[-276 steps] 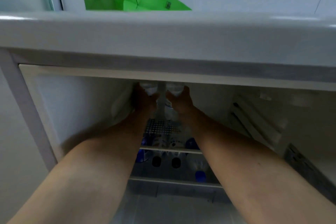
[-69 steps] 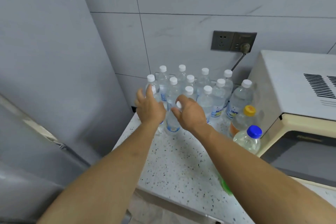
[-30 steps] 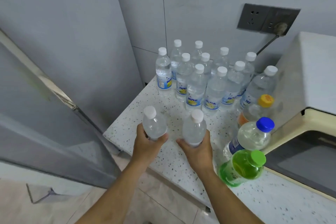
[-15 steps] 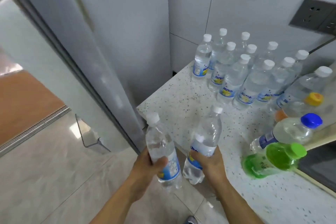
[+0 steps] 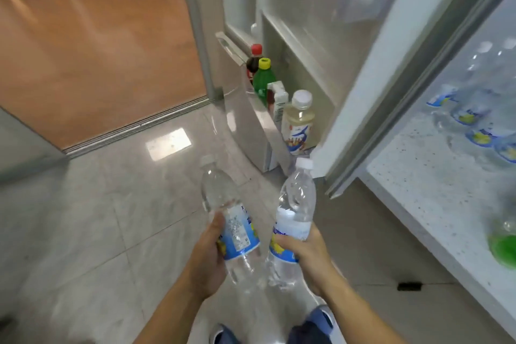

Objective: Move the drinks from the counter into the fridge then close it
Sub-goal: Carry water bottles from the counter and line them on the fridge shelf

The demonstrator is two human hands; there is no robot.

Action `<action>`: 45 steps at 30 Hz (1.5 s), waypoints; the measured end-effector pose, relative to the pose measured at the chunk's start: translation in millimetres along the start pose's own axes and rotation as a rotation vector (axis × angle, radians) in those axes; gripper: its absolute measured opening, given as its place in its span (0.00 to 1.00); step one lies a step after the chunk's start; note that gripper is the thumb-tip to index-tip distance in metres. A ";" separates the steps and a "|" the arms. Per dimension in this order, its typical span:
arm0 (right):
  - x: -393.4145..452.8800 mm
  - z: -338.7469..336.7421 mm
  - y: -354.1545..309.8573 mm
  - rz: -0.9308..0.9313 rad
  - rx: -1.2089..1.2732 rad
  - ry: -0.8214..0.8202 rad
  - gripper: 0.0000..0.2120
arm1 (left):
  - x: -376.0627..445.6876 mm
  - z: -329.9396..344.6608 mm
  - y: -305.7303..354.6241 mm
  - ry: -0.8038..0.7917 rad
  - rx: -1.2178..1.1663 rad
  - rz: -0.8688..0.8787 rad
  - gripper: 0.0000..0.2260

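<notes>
over the floor, both bottles (image 5: 293,220) point caps-forward.

bottles (image 5: 296,212) — clear glossy plastic | counter (image 5: 435,193) — speckled stone | floor tiles (image 5: 111,204) glossy

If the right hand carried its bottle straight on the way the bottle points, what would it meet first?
Probably the pale drink bottle in the open fridge door's bottom shelf. The right hand angles its water bottle up toward it, with nothing visible between; depth is unclear.
</notes>
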State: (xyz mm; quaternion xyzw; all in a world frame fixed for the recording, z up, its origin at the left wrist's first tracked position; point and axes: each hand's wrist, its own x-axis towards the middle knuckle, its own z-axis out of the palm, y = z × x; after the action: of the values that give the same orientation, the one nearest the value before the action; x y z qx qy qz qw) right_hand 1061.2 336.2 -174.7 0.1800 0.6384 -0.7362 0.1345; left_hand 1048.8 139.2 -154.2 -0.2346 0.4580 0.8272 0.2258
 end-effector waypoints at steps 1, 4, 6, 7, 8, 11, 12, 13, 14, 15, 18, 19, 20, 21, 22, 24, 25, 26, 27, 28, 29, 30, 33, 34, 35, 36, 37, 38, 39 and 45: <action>4.1 18.1 -1.1 0.006 0.017 -0.026 0.29 | -4.2 -13.9 8.1 0.026 -0.037 0.010 0.27; 16.4 67.9 -6.9 0.052 0.111 -0.098 0.28 | -15.1 -50.5 30.2 0.067 -0.128 0.012 0.29; 24.5 96.7 -13.6 0.090 0.130 -0.119 0.30 | -18.0 -71.1 45.2 0.089 -0.184 0.012 0.30; 29.4 110.0 -17.5 0.103 0.127 -0.121 0.33 | -16.5 -80.3 53.0 0.093 -0.217 0.016 0.31; 35.0 122.2 -21.3 0.113 0.117 -0.122 0.35 | -13.6 -88.4 60.8 0.090 -0.246 0.025 0.31; 56.6 154.3 -30.3 0.126 0.099 -0.145 0.35 | 0.6 -105.6 84.4 0.057 -0.287 0.072 0.31; 65.1 163.9 -33.8 0.141 0.108 -0.157 0.34 | 6.3 -110.6 92.3 0.028 -0.299 0.085 0.30; 74.2 173.4 -38.0 0.160 0.122 -0.175 0.34 | 12.6 -115.3 101.1 -0.002 -0.309 0.097 0.28; 84.5 182.9 -42.7 0.180 0.138 -0.200 0.34 | 19.4 -120.6 110.8 -0.013 -0.316 0.106 0.26; 96.4 192.8 -47.5 0.197 0.155 -0.222 0.34 | 28.0 -125.9 122.0 -0.002 -0.320 0.115 0.25; 140.1 220.6 -61.7 0.223 0.208 -0.242 0.35 | 58.7 -141.1 159.6 0.073 -0.289 0.154 0.23; 157.3 229.2 -66.9 0.221 0.213 -0.245 0.34 | 69.8 -145.0 172.9 0.089 -0.266 0.168 0.22; 175.2 237.1 -72.8 0.216 0.209 -0.247 0.32 | 81.0 -148.0 187.0 0.100 -0.242 0.181 0.20; 193.2 244.7 -79.4 0.217 0.203 -0.248 0.29 | 92.1 -150.0 201.9 0.108 -0.220 0.187 0.19; 209.6 251.8 -86.7 0.228 0.204 -0.247 0.26 | 102.2 -150.9 216.6 0.114 -0.204 0.183 0.18; 240.6 264.8 -103.5 0.257 0.211 -0.235 0.23 | 124.4 -151.6 246.4 0.125 -0.186 0.160 0.20; 255.4 270.1 -111.3 0.266 0.211 -0.229 0.23 | 135.4 -151.7 260.7 0.132 -0.179 0.150 0.22; 270.4 274.5 -118.8 0.270 0.207 -0.218 0.23 | 146.8 -152.2 274.7 0.134 -0.177 0.139 0.23; 284.7 278.3 -125.8 0.270 0.205 -0.208 0.23 | 158.1 -152.2 287.8 0.125 -0.178 0.124 0.24; 299.8 283.0 -133.0 0.269 0.207 -0.196 0.23 | 170.6 -152.7 301.0 0.115 -0.168 0.107 0.23; 311.0 286.6 -138.6 0.265 0.214 -0.189 0.23 | 180.7 -152.4 311.5 0.107 -0.147 0.097 0.23; 321.2 290.4 -144.0 0.262 0.221 -0.182 0.23 | 190.7 -152.5 321.6 0.104 -0.120 0.089 0.22; 358.8 302.4 -156.9 0.265 0.222 -0.153 0.23 | 226.7 -156.3 354.1 0.096 -0.044 0.060 0.24; 371.0 306.8 -160.3 0.265 0.217 -0.142 0.24 | 239.6 -158.4 364.9 0.092 -0.030 0.059 0.24; 383.4 311.5 -162.8 0.264 0.211 -0.129 0.24 | 253.0 -160.8 375.8 0.090 -0.022 0.064 0.25; 395.5 316.5 -165.1 0.258 0.208 -0.110 0.25 | 266.9 -163.8 386.8 0.087 -0.015 0.069 0.26; 408.0 322.2 -167.3 0.245 0.207 -0.087 0.26 | 281.1 -167.0 398.0 0.082 -0.009 0.072 0.27; 420.2 328.7 -169.9 0.229 0.205 -0.060 0.28 | 295.4 -170.9 409.9 0.075 -0.001 0.071 0.28; 432.1 336.1 -173.2 0.211 0.204 -0.034 0.30 | 310.3 -175.3 422.8 0.061 0.013 0.069 0.29; 492.6 386.6 -209.0 0.142 0.273 0.159 0.37 | 387.8 -189.4 519.9 -0.091 0.120 0.015 0.30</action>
State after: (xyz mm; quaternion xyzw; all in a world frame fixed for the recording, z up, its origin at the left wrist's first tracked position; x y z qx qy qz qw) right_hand 492.9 0.9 -157.1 0.2988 0.5267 -0.7882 0.1097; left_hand 471.7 -211.6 -135.2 -0.1791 0.4979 0.8097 0.2538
